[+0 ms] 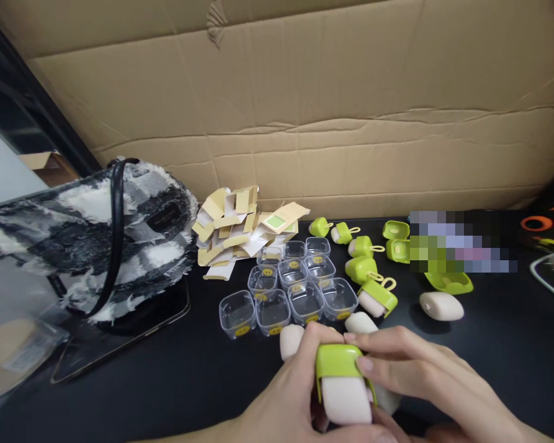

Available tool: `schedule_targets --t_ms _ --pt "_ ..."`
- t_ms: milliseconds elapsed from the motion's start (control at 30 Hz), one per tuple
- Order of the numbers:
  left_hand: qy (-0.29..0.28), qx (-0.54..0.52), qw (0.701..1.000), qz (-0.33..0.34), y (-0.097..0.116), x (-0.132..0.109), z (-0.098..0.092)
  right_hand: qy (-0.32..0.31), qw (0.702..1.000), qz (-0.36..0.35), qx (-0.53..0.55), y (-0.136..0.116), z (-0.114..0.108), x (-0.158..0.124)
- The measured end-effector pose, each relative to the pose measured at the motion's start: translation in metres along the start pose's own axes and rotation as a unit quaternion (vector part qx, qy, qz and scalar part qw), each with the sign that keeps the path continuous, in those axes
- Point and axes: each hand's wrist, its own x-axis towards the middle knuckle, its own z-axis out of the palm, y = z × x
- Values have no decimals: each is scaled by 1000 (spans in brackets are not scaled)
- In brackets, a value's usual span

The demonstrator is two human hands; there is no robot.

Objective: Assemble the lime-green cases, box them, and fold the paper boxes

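Both hands meet at the bottom centre over one small item: a cream sponge block (346, 400) with a lime-green plastic cap (339, 360) on its top. My left hand (290, 400) grips it from the left, thumb and fingers wrapped round it. My right hand (415, 375) pinches the green cap from the right with its fingertips. Two more cream blocks (290, 339) lie on the black table just beyond my fingers. A cluster of several clear plastic cups (293, 289) with yellow stickers stands a little farther back.
Several finished green-capped pieces (362, 258) and loose green caps (447, 283) lie at the right, with a bare cream block (441, 306). A pile of folded card pieces (240, 227) sits behind the cups. A black-and-white fuzzy bag (96, 234) stands at the left. A cardboard wall (305, 111) closes the back.
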Motion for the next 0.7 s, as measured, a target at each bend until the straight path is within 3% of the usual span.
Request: schedule_targets --t_ms 133,267,467,700 --pt "23 22 999 32 -6 0 -4 -11 1000 8 -4 1 1 0" --pt "34 123 987 100 -18 1 -9 40 998 45 14 -5 6 1" --pt "19 176 982 59 -25 3 -3 -6 999 -28 25 1 2 6" --pt "65 190 977 65 -17 -2 3 8 994 -36 -103 -1 3 11"
